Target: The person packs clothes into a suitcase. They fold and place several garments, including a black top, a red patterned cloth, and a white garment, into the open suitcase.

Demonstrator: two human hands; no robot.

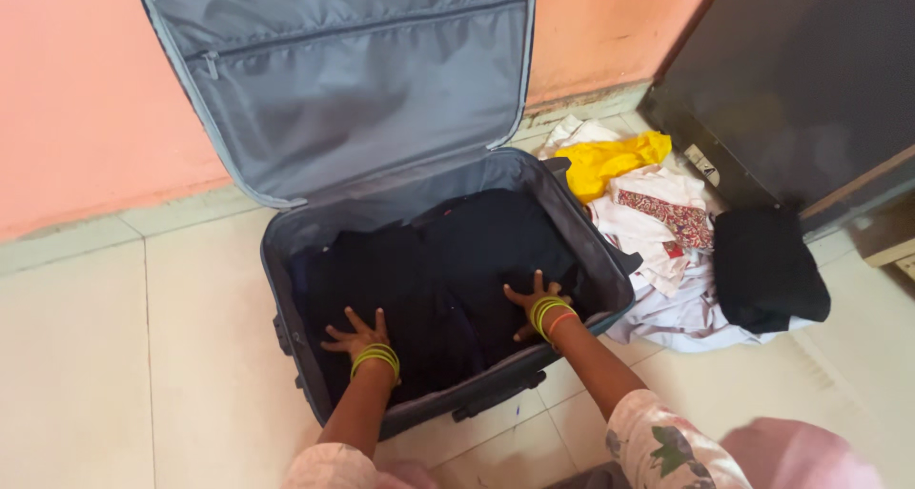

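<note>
Both hands flat on the dark folded clothes [438, 279] inside the open grey suitcase [591, 251], which sits on the tiled floor [143, 356]. Left hand [355, 335]: fingers spread, palm down, near the front-left of the load. Right hand [534, 298]: fingers spread too, palm down, right of centre and nearer the suitcase's right wall. Nothing pinched by either. Clothes lie directly under both palms; load's long axis runs left-right across the case. Lid [353, 79] stands propped against the pink wall [76, 108]. Loose pile just right of the case: yellow cloth [610, 160], white patterned garments [658, 222], black garment [767, 270]. Right hand is the nearer one to that pile.
</note>
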